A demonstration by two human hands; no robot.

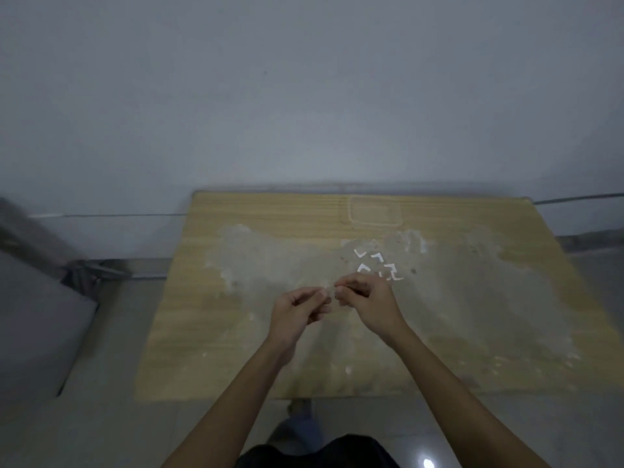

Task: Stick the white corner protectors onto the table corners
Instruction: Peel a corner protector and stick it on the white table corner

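A: Item one, your table (236, 349). Light wood top, worn grey and patchy across the middle, set against a pale wall (304, 96). A faint rounded rectangle outline marks the far edge.

B: And the protectors?

A: Item two, protectors (378, 266). Small white L-shaped pieces, loose in a cluster on the top, right of centre and toward the far side. They lie just beyond your right hand (368, 305), close to each other; the picture is too soft to count them surely, perhaps four or five.

B: My hands?

A: Item three, your left hand (300, 310). Raised over the middle of the table, thumb and forefinger pressed together at the tips. Item four, your right hand, directly beside it, fingers curled and pinched the same way. The two pinches nearly meet, tip to tip.

B: What do they hold?

A: Something very small sits between them, possibly a protector or its backing. The blur hides it, so you cannot be told which.

B: Corners?

A: Both far corners and the near left corner are visible; whether any carries a protector cannot be told.
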